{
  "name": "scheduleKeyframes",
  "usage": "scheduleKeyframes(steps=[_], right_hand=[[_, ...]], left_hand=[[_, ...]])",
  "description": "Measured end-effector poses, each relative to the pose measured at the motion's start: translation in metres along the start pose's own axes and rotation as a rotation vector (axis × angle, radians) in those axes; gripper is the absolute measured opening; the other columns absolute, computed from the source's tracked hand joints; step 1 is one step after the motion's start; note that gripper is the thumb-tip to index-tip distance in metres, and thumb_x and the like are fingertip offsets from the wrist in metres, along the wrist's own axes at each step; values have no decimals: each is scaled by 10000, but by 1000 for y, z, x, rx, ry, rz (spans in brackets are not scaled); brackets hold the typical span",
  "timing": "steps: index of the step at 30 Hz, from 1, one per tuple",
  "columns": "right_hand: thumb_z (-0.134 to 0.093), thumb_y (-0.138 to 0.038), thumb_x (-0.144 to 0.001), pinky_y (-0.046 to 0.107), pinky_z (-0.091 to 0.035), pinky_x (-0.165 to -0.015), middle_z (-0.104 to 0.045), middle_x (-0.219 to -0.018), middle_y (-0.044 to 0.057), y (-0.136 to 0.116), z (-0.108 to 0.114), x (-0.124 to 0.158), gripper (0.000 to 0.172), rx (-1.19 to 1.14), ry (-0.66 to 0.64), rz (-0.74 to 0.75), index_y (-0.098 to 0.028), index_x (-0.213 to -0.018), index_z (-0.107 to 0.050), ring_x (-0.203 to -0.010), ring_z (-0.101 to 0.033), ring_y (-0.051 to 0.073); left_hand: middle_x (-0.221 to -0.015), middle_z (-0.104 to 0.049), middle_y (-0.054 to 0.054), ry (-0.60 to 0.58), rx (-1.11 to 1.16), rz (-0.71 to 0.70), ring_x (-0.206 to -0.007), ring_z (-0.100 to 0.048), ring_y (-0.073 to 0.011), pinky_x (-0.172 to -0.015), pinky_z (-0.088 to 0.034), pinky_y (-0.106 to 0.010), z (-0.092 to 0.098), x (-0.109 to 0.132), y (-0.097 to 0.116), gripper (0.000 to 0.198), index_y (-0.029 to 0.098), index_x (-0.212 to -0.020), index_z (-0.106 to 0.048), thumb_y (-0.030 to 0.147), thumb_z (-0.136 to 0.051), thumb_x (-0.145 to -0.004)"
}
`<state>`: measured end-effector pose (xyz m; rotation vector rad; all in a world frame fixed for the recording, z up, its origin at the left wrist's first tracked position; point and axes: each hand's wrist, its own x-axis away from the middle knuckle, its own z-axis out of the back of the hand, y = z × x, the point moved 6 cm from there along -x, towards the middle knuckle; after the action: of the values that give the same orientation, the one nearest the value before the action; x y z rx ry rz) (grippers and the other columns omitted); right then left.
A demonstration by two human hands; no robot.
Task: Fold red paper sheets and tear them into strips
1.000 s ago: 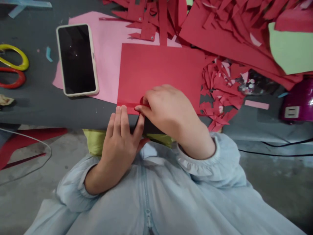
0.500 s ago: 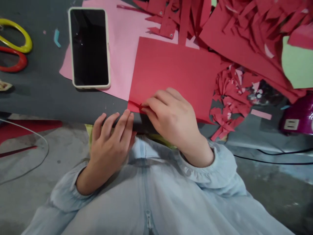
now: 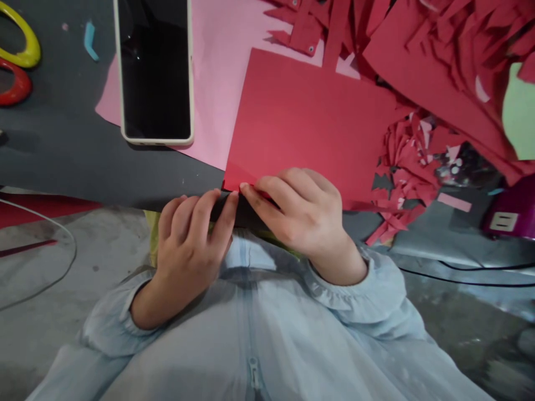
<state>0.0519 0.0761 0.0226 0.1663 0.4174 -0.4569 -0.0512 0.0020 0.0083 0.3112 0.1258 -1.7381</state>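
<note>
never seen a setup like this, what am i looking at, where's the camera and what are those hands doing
There is no machine: a person in a light blue jacket works bare-handed, filmed by one camera worn on the head, looking forward and down. The left hand and right hand meet with their fingertips at the near edge of a red sheet, close to its left corner; how firmly it is held is hard to tell. On the dark table, a phone lies partly on pink paper. A yellow loop and a red loop, apparently scissor handles, are at the left; red scraps are at the right.
</note>
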Motion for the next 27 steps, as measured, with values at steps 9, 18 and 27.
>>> scheduleKeyframes(steps=[9, 18, 27], right_hand=[[-429, -192, -982, 341, -333, -586, -631, -723, 24, 10, -11, -2, 347, -134, -298, -153, -236, -783, -710, -657, -473, 148], [-569, -132, -909, 283, -461, -663, -746, -892, 36, 7, 11, 11, 180, -25, -62, 10, -193, -883, -737, -765, -605, 142], [-574, -140, -914, 320, -493, -786, -755, -1034, 61, 16, 13, 32, 218, -41, -173, -82, -197, -1086, -696, -936, -654, 189]], left_hand=[[-1214, -604, -127, -80, 5, 174, -1124, -484, -290, -988, -384, -461, -7, 2, -3, 560, 269, -1443, -479, 280, -582, -893], [-1190, -616, -118, -71, -17, 164, -1110, -498, -275, -970, -395, -431, -6, 1, -3, 572, 235, -1438, -488, 263, -596, -877], [-1161, -626, -125, -64, -55, 129, -1108, -526, -282, -935, -426, -432, -5, -1, -3, 595, 232, -1448, -474, 247, -589, -865]])
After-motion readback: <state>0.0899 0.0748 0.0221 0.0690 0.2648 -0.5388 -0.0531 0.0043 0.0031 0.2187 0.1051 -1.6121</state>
